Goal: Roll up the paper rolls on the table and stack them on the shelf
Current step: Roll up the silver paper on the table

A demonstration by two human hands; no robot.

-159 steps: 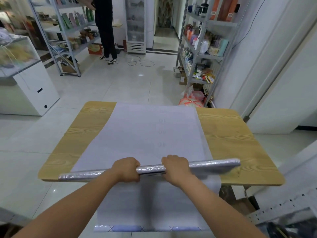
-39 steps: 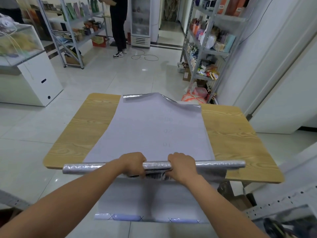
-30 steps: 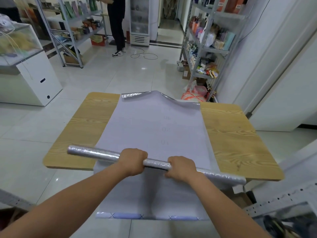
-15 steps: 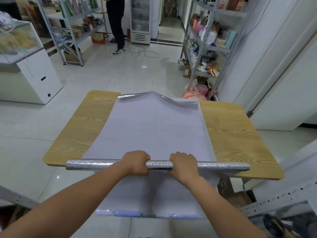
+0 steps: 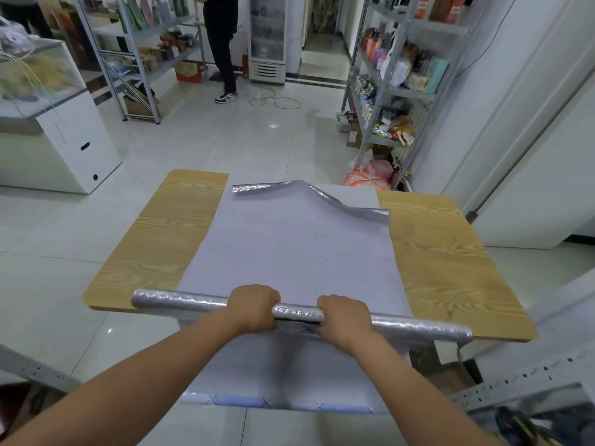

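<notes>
The middle of the silver roll [image 5: 180, 300] is covered by the left hand [image 5: 254, 308] and the right hand [image 5: 345, 315], whose fingertips cannot be seen. The near edge of the table [image 5: 154, 246] is partly hidden by the paper sheet [image 5: 289, 226]. Faint print [image 5: 319, 261] on the sheet cannot be read with certainty. The standing person [image 5: 222, 49] is cut off by the top edge. Goods on the metal shelf [image 5: 402, 91] are too small to be identified. A dark object [image 5: 521, 426] at the lower right corner is blurred and cut off.

roll [image 5: 180, 300]: silver foil skin, embossed and crinkly, shiny
sheet [image 5: 289, 246]: paper-like back, pale, matt, smooth; curled far edge showed the foil face
table [image 5: 444, 268]: wood-grain top, smooth, low sheen
floor [image 5: 244, 146]: pale tiles, glossy, reflecting lights
rack [image 5: 415, 92]: grey metal, dull
</notes>
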